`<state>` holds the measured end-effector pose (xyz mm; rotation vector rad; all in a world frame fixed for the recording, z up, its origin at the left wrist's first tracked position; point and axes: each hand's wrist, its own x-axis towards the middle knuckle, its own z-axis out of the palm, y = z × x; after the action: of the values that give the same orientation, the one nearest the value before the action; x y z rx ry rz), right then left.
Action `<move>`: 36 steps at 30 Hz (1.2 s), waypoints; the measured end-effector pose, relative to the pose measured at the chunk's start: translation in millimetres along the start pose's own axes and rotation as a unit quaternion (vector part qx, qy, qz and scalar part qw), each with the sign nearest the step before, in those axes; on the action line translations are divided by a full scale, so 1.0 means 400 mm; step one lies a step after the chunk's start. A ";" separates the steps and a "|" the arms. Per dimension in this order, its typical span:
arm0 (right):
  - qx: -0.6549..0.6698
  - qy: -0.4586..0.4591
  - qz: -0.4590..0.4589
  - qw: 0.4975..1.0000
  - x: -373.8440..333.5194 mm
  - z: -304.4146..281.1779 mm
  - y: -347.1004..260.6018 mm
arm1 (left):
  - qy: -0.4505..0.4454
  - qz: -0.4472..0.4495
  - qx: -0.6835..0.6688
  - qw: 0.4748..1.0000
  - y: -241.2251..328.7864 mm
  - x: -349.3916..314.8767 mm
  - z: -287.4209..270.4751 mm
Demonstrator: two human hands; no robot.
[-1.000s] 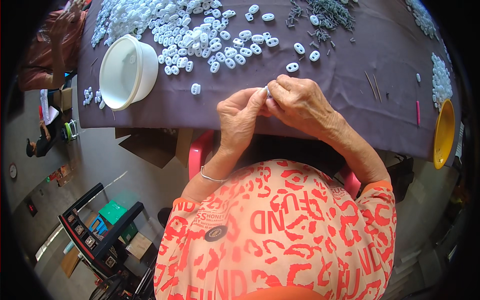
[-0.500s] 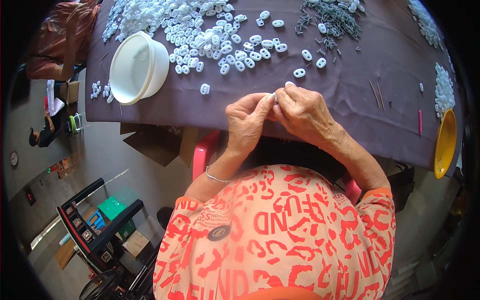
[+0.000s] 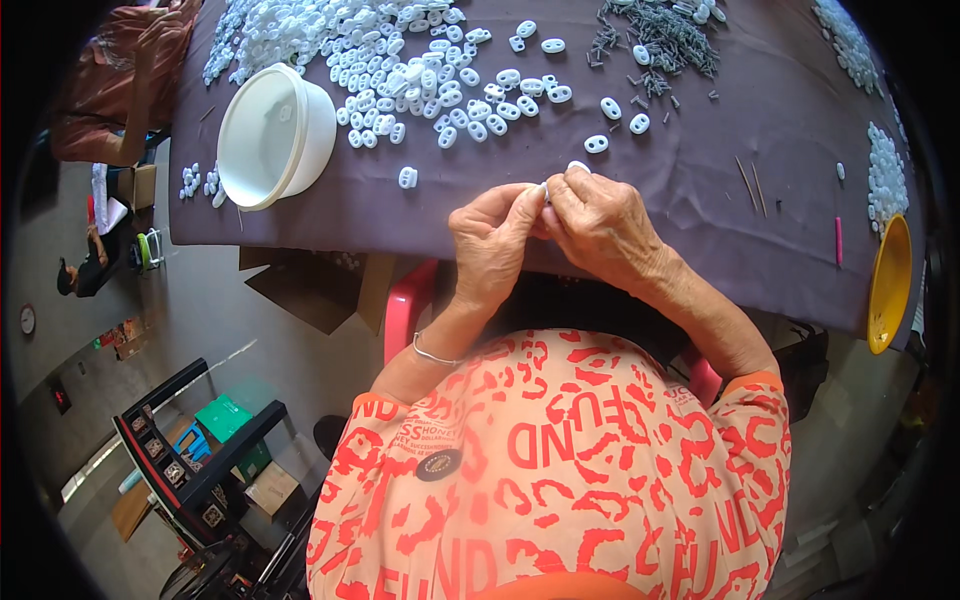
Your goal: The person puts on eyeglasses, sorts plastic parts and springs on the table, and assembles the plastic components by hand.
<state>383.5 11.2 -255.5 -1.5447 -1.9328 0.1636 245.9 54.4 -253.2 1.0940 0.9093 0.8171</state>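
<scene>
Over the near edge of the table, my left hand [image 3: 489, 235] and my right hand [image 3: 610, 220] meet at the fingertips. Thumb and forefinger of the left are pinched on a small white plastic piece [image 3: 546, 192], mostly covered by fingers of both hands. A white oval cord lock [image 3: 577, 167] pokes out above the curled fingers of my right hand. Just beyond lie loose two-hole white cord locks [image 3: 597, 144]. A large heap of the same cord locks [image 3: 400, 85] spreads at the far left, and a pile of small grey springs [image 3: 665, 45] lies at the far right.
A white round tub [image 3: 318, 135] stands left on the dark tablecloth [image 3: 400, 220]. At right are two thin sticks [image 3: 752, 188], a pink stick [image 3: 838, 242], a yellow bowl [image 3: 890, 285] and more small white pieces [image 3: 886, 175]. Another person's arm [image 3: 138, 90] shows at far left.
Almost nothing differs. Both hands keep their pinch on the small white piece, and the whole view has shifted very slightly.
</scene>
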 end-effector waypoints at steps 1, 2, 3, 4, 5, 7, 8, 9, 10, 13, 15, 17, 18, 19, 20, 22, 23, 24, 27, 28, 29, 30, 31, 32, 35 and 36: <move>0.007 0.001 0.007 1.000 0.001 0.001 0.001 | 0.001 0.003 0.002 1.000 -0.001 0.002 0.000; 0.013 0.001 0.014 1.000 0.001 0.002 0.002 | 0.001 0.002 0.002 1.000 0.000 0.002 0.001; 0.013 0.001 0.015 1.000 0.002 -0.002 0.004 | -0.004 -0.007 0.003 1.000 0.002 0.003 0.002; 0.019 -0.011 0.024 0.999 0.003 -0.009 0.004 | -0.007 -0.016 0.006 1.000 0.004 0.000 0.002; 0.026 -0.024 0.033 0.999 0.005 -0.017 0.005 | -0.006 -0.017 0.006 1.000 0.004 0.000 -0.001; 0.116 -0.033 0.054 0.991 0.010 -0.041 0.020 | -0.024 -0.027 0.019 0.999 0.003 0.006 -0.006; 0.204 -0.041 0.074 0.975 0.010 -0.048 0.031 | -0.025 -0.028 0.019 0.999 0.006 0.008 -0.006; 0.239 -0.018 0.088 0.967 0.006 -0.045 0.040 | -0.031 -0.046 0.006 0.998 0.010 0.011 -0.006; 0.239 -0.018 0.091 0.967 0.007 -0.049 0.043 | -0.037 -0.065 -0.005 0.997 0.013 0.011 -0.008; 0.380 -0.059 0.253 0.888 0.012 -0.054 0.053 | -0.055 -0.064 0.011 0.996 0.014 0.011 -0.013; 0.406 -0.080 0.271 0.869 0.021 -0.059 0.057 | -0.061 -0.066 0.016 0.996 0.014 0.013 -0.013; 0.433 -0.105 0.285 0.849 0.028 -0.065 0.058 | -0.063 -0.065 0.021 0.996 0.015 0.016 -0.014; 0.457 -0.120 0.308 0.826 0.029 -0.069 0.057 | -0.069 -0.069 0.014 0.995 0.015 0.018 -0.014; 0.481 -0.136 0.331 0.800 0.026 -0.069 0.054 | -0.074 -0.075 0.008 0.994 0.014 0.014 -0.016; 0.482 -0.136 0.331 0.800 0.023 -0.067 0.051 | -0.074 -0.076 0.009 0.994 0.014 0.012 -0.017; 0.459 -0.120 0.320 0.820 0.020 -0.064 0.051 | -0.078 -0.080 0.019 0.994 0.017 0.016 -0.014; 0.459 -0.119 0.320 0.821 0.018 -0.061 0.052 | -0.079 -0.079 0.018 0.994 0.019 0.017 -0.013; 0.449 -0.108 0.310 0.831 0.014 -0.055 0.052 | -0.079 -0.088 -0.004 0.993 0.022 0.018 -0.013; 0.439 -0.094 0.307 0.839 0.013 -0.054 0.053 | -0.080 -0.088 0.007 0.993 0.024 0.022 -0.008; 0.438 -0.091 0.314 0.837 0.011 -0.056 0.052 | -0.081 -0.079 0.039 0.993 0.025 0.020 -0.007; 0.453 -0.081 0.326 0.826 0.014 -0.064 0.056 | -0.080 -0.079 0.039 0.993 0.025 0.017 -0.010; 0.467 -0.072 0.338 0.814 0.021 -0.076 0.062 | -0.080 -0.082 0.045 0.992 0.025 0.015 -0.016; 0.455 -0.058 0.361 0.812 0.028 -0.089 0.068 | -0.082 -0.084 0.051 0.992 0.023 0.015 -0.018; 0.454 -0.058 0.362 0.812 0.027 -0.093 0.070 | -0.082 -0.084 0.050 0.992 0.023 0.015 -0.019; 0.476 -0.058 0.385 0.788 0.027 -0.095 0.077 | -0.079 -0.091 0.039 0.992 0.027 0.021 -0.016; 0.475 -0.058 0.384 0.789 0.030 -0.094 0.078 | -0.075 -0.103 0.026 0.992 0.029 0.023 -0.014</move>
<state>428.9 20.3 -236.1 -1.4459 -0.8454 1.3690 243.3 67.8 -245.2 1.0721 0.9033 0.5366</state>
